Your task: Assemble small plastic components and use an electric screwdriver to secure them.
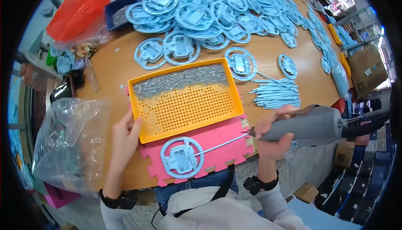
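Note:
My right hand (pixel 272 136) is wrapped round a grey electric screwdriver (pixel 307 125), held level with its tip pointing left. That tip is close to the far end of a thin light-blue rod (pixel 224 143). The rod's other end meets a light-blue plastic ring part (pixel 183 157) with a box-shaped centre, lying flat on a pink foam mat (pixel 217 133). At the left, my left hand (pixel 127 131) grips the side wall of a yellow perforated tray (pixel 186 136), thumb by the rim. Small metal screws (pixel 180 80) fill the tray's far half, and a few lie scattered at its near left.
A large heap of light-blue ring parts (pixel 197 14) covers the table's far side. Bundled blue rods (pixel 276 92) lie right of the tray. A dark blue bin (pixel 121 12) of metal pieces stands far left, near a clear plastic bag (pixel 69 142). A cable trails from the screwdriver.

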Motion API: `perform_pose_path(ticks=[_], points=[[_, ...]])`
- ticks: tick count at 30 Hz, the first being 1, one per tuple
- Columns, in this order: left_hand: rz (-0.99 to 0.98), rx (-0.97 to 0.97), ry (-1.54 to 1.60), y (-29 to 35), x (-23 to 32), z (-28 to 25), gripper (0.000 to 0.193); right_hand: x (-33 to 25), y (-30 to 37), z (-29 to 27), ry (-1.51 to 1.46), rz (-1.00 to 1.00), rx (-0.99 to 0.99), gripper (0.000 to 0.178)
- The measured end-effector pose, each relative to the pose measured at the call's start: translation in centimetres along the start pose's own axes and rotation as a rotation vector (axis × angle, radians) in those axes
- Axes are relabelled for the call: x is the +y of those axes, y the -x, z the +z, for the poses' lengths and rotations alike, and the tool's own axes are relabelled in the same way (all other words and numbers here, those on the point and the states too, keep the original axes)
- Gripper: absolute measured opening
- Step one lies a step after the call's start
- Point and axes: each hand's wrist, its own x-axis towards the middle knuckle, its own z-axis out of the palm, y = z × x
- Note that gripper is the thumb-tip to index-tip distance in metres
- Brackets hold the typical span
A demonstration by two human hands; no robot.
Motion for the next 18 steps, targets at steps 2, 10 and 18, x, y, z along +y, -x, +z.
perform_pose_path(ticks=[2,10,18], points=[[0.038,0.022,-0.084,-0.1,-0.2,0.0,0.041,1.0,0.2,-0.1,0.013,-0.028,0.052,0.062],[0.085,0.06,-0.185,0.5,1.2,0.5,0.035,2.5,0.2,-0.3,0.089,-0.007,0.021,0.064],[0.106,0.011,-0.136,0.0,2.2,2.8,0.037,2.7,0.0,0.0,0.092,-0.012,-0.023,0.063]])
